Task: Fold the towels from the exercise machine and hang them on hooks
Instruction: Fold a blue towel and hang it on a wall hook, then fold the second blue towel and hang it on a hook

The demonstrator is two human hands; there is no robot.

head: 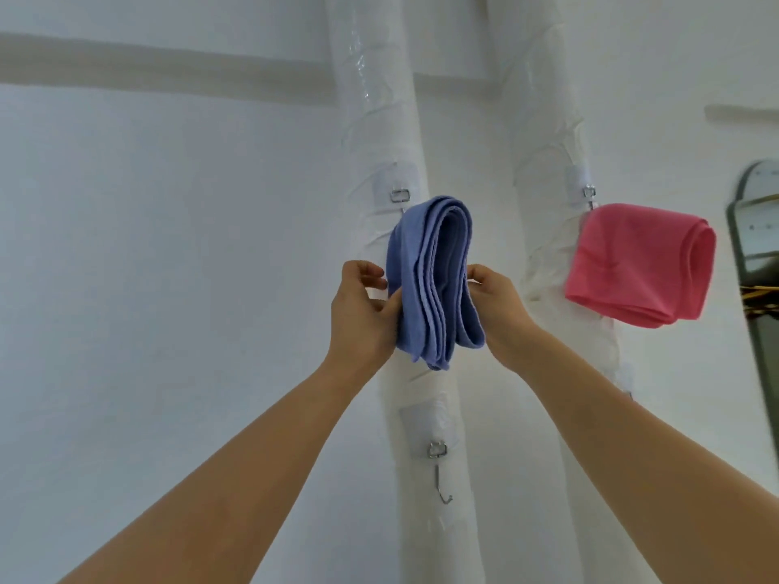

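The blue towel (pixel 434 284) sits folded over the upper hook (pixel 400 196) on the left pipe (pixel 379 132), at 12 o'clock from both hands. The hook's tip is hidden behind the cloth, so I cannot tell how much fabric it has caught. If only an outer layer is snagged, letting go may tip the thick bundle and let it slide off (the folds look loose at the bottom). A tug to one side may also unroll it.

The left hand (pixel 358 314) pinches the towel's left edge between thumb and curled fingers. The right hand (pixel 497 305) pinches the right edge likewise, fingers hidden behind the cloth. The pink towel (pixel 640 263) hangs at 3 o'clock on the right pipe (pixel 543 132); a spare hook (pixel 442 486) waits at 6 o'clock.
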